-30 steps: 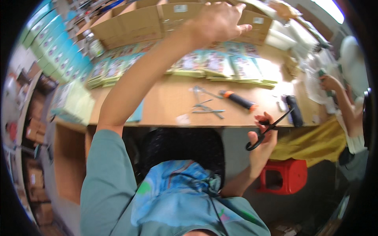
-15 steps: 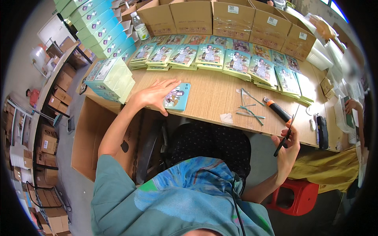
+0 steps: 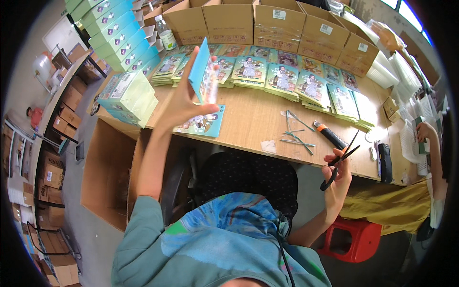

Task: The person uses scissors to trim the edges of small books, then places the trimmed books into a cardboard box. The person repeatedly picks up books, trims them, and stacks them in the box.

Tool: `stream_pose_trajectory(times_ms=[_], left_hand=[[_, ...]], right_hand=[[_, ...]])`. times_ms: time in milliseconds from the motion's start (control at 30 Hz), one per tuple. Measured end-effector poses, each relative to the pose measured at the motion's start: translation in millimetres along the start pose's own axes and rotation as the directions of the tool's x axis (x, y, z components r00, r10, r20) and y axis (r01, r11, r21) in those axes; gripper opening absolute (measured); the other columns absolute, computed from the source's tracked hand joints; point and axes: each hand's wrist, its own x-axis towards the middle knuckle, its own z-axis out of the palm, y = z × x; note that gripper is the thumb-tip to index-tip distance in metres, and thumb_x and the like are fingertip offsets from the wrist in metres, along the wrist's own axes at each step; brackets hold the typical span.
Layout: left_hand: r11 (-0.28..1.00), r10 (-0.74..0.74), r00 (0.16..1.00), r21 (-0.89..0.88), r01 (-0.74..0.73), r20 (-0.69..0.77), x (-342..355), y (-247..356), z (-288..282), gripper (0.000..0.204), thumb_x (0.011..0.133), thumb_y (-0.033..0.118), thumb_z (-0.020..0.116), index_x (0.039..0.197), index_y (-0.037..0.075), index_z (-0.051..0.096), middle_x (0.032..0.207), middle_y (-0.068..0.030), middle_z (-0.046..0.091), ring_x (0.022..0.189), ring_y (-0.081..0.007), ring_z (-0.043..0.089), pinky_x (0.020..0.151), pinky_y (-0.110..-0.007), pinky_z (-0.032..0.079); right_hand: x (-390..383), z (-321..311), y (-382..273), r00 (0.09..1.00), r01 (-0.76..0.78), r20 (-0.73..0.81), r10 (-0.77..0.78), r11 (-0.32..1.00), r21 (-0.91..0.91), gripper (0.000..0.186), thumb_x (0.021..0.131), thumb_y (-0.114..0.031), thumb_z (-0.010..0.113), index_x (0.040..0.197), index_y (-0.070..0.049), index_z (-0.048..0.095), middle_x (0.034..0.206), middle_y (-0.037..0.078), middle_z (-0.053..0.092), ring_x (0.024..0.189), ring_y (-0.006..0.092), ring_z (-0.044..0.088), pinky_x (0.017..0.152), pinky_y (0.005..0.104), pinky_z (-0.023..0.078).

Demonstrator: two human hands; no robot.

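Observation:
My left hand (image 3: 176,107) grips a blue booklet (image 3: 200,71) between thumb and fingers. It holds the booklet on edge above the table, with the colourful front turned to the right and blurred. Below it, near the front edge, another blue-bordered booklet (image 3: 206,125) with a cartoon figure lies flat, partly behind my wrist. In my right hand (image 3: 338,184) is a pair of black scissors (image 3: 345,155), blades parted and pointing up to the right, just off the table's front edge. Several cut green strips (image 3: 299,138) and an orange-black utility knife (image 3: 330,135) lie nearby.
Rows of illustrated booklets (image 3: 282,79) span the table's back, before open cardboard boxes (image 3: 277,28). A wrapped booklet bundle (image 3: 129,98) stands left, with a tall stack of green-blue boxes (image 3: 117,36) behind. Another person's hand (image 3: 425,130) is at the far right.
My left hand has lifted a booklet off the table and tilted it upright, showing another beneath. The scissors' blades have parted in my right hand.

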Motion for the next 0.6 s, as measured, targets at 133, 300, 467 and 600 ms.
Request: stream_pose_trajectory(times_ms=[133, 300, 467, 600], left_hand=[[0.995, 0.041, 0.999, 0.092, -0.044, 0.032, -13, -47, 63, 0.160, 0.063, 0.024, 0.102, 0.167, 0.022, -0.019, 0.161, -0.0212, 0.037, 0.149, -0.0336, 0.042, 0.123, -0.051, 0.037], [0.994, 0.101, 0.995, 0.032, -0.102, 0.025, -14, -53, 84, 0.158, 0.068, 0.027, 0.100, 0.164, 0.022, -0.026, 0.163, -0.0247, 0.029, 0.151, -0.0363, 0.038, 0.124, -0.054, 0.035], [0.977, -0.084, 0.996, 0.198, 0.076, 0.034, -19, -46, 96, 0.149, 0.070, 0.026, 0.098, 0.168, 0.017, -0.013, 0.159, -0.0238, 0.032, 0.148, -0.0393, 0.039, 0.121, -0.054, 0.038], [0.917, 0.145, 0.989, 0.378, -0.130, -0.011, -19, -6, 96, 0.133, 0.066, 0.023, 0.098, 0.169, 0.015, 0.014, 0.156, -0.0232, 0.034, 0.143, -0.0425, 0.040, 0.122, -0.057, 0.033]], right_hand=[[-1, 3, -4, 0.999, 0.012, 0.040, -0.015, 0.997, 0.072, 0.061, 0.092, -0.028, 0.084, 0.139, -0.001, 0.058, 0.113, 0.006, 0.063, 0.100, 0.0118, 0.059, 0.087, 0.0265, 0.050], [-2, -3, -2, 0.999, 0.036, 0.028, -0.037, 0.999, 0.020, 0.060, 0.093, -0.029, 0.083, 0.139, -0.001, 0.058, 0.112, 0.008, 0.065, 0.103, 0.0127, 0.061, 0.088, 0.0273, 0.051], [-2, 9, -4, 0.995, 0.037, 0.093, -0.040, 0.999, 0.027, 0.062, 0.091, -0.032, 0.085, 0.138, -0.002, 0.059, 0.110, 0.007, 0.066, 0.105, 0.0153, 0.063, 0.089, 0.0295, 0.051], [-10, 31, -14, 0.986, 0.043, 0.156, -0.057, 0.995, 0.088, 0.071, 0.085, -0.042, 0.089, 0.135, 0.000, 0.060, 0.106, 0.006, 0.066, 0.105, 0.0176, 0.065, 0.090, 0.0324, 0.053]])
